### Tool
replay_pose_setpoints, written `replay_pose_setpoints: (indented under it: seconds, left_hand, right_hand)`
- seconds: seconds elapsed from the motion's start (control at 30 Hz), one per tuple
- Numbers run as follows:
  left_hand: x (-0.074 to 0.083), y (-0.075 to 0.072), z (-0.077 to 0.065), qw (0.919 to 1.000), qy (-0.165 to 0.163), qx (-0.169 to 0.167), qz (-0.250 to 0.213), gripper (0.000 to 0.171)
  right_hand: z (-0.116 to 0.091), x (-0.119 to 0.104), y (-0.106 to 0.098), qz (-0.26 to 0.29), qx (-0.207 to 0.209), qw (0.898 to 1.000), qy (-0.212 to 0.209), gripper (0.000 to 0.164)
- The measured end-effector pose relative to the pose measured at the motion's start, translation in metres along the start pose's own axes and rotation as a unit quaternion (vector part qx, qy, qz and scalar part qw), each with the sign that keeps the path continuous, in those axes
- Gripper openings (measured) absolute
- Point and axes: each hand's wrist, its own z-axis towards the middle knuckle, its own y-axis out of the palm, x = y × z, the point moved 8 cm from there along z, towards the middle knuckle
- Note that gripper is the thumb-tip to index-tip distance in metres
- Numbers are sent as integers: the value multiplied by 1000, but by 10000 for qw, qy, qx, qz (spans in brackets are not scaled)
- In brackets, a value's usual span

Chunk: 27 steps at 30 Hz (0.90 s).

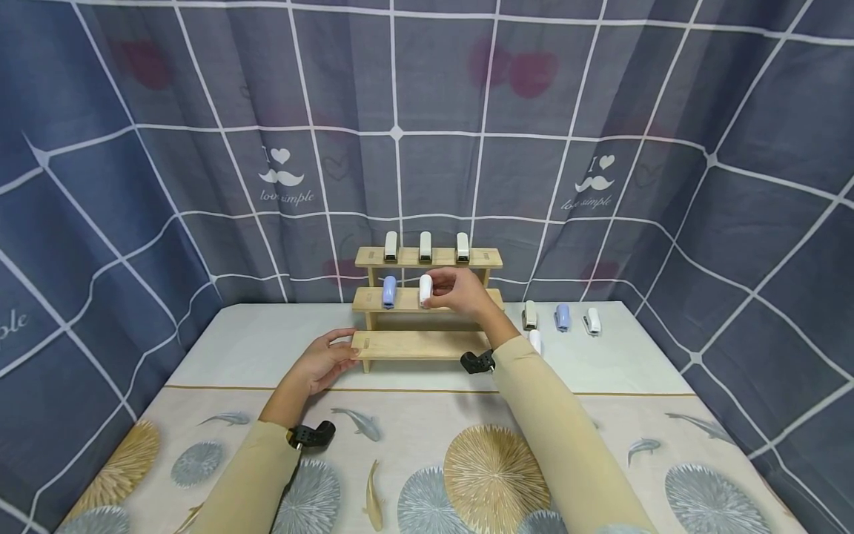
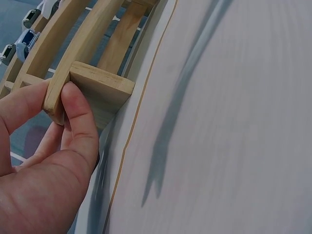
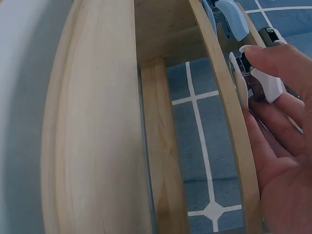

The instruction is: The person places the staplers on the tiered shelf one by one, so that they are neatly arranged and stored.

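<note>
A three-tier wooden display rack [image 1: 420,345] stands at the back of the table. My right hand [image 1: 460,291] pinches a white stapler [image 1: 425,289] at the middle tier, its thumb and fingers around the sides in the right wrist view. A blue stapler [image 1: 389,291] sits to its left on the same tier. On the top tier stand three cream staplers, among them a middle cream stapler [image 1: 425,246]. My left hand [image 1: 323,362] grips the left end of the bottom tier, with thumb and fingers on either side of the board [image 2: 61,90] in the left wrist view.
Right of the rack, a cream stapler [image 1: 530,315], a blue stapler [image 1: 563,317] and a white stapler [image 1: 592,321] lie on the table. Another white stapler [image 1: 535,340] is partly hidden by the right forearm. A checked curtain [image 1: 440,178] hangs close behind the rack.
</note>
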Motion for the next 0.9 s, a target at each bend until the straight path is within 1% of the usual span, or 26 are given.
replay_pose_setpoints:
  seconds: [0.43, 0.73, 0.9]
  left_hand:
    - [0, 0, 0, 10000, 38, -43, -5, 70]
    - [1, 0, -1, 10000, 12, -70, 13, 71]
    - [1, 1, -2, 10000, 33, -66, 13, 71]
  right_hand:
    - [2, 1, 2, 64, -242, 9995, 213, 63]
    - [1, 2, 3, 172, -293, 9989, 327, 64]
    - [1, 1, 3, 200, -323, 9988, 299, 65]
